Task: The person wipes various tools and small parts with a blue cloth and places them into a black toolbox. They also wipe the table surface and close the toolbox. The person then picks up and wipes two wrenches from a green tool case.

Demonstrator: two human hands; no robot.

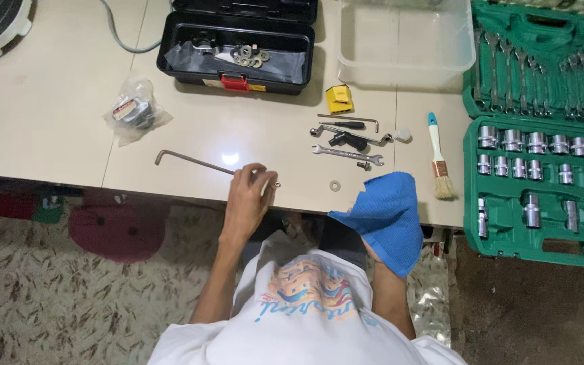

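Head view: left hand (248,196) closes its fingers round the near end of one long L-shaped hex key (194,162) lying on the surface (55,115), near edge. Step looks like picking the key up for wiping; the next move likely calls for lifting it clear and bringing it to the cloth. One small washer (334,185) just right. Right hand, mostly hidden, bunches one blue cloth (386,216). Farther: one open-end wrench (346,155), one paintbrush (439,162), one green socket case (542,196).
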